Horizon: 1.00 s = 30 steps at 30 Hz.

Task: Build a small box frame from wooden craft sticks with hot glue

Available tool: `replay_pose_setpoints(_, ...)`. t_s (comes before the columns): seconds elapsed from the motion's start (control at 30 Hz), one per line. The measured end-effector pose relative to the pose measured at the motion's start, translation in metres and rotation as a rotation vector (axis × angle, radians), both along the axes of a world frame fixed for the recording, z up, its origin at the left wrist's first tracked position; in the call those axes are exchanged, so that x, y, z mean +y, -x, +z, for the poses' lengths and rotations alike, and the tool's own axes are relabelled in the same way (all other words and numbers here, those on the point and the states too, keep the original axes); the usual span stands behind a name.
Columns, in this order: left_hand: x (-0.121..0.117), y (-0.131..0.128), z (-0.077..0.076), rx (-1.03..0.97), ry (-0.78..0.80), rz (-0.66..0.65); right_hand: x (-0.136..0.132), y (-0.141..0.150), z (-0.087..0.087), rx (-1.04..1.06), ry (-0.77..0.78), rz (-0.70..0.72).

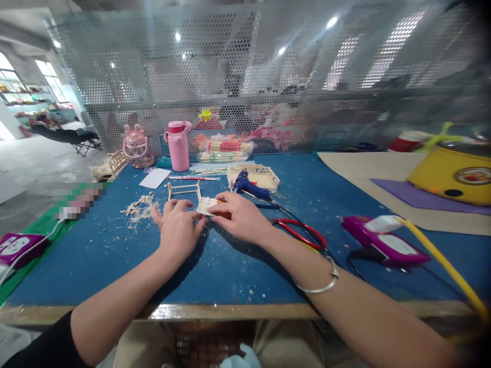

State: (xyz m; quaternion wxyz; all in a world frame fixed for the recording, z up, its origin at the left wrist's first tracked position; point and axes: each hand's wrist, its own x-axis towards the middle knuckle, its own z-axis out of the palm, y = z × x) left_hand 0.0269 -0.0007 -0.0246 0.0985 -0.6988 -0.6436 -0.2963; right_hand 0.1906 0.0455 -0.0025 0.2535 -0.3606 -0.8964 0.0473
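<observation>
Over the middle of the blue table my right hand (245, 220) pinches a small whitish piece (206, 205) with dark marks between thumb and fingers; an orange bit shows behind its fingertips. My left hand (178, 227) is just left of it, thumb and index finger closed together near the piece's lower edge. What those left fingertips hold, if anything, is too small to make out. Behind my left hand stands a little frame of thin wooden sticks (184, 190). Beyond my right hand a blue glue gun (251, 186) rests against a shallow wooden stick tray (264, 178).
Wood scraps (140, 209) lie to the left. Red-handled pliers (303, 232), cables and a purple power strip (385, 243) are on the right. A pink flask (178, 145), a pink bottle (138, 148) and bundled sticks (224, 151) stand before a perforated metal screen (153, 82).
</observation>
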Motion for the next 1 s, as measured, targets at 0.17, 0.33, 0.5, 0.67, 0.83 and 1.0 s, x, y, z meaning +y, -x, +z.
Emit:
replay_pose_setpoints(0.17,-0.002,0.002,-0.002,-0.038,-0.001,0.004,-0.003,0.004,0.0,0.034,0.045,-0.04)
replay_pose_setpoints(0.33,-0.009,0.02,-0.006,-0.035,-0.043,-0.123,-0.001,-0.002,0.003,0.072,0.061,-0.089)
replay_pose_setpoints(0.5,-0.011,0.033,-0.008,0.05,-0.072,-0.217,-0.003,-0.003,0.003,0.048,0.044,-0.036)
replay_pose_setpoints(0.67,-0.013,0.041,-0.011,0.054,-0.071,-0.124,-0.005,-0.002,0.001,0.029,0.018,0.039)
replay_pose_setpoints(0.83,-0.008,0.045,-0.016,-0.016,-0.076,-0.134,-0.011,0.004,0.0,0.009,-0.012,0.13)
replay_pose_setpoints(1.0,0.002,0.036,-0.018,-0.063,-0.06,-0.091,-0.017,0.014,0.0,-0.022,-0.033,0.147)
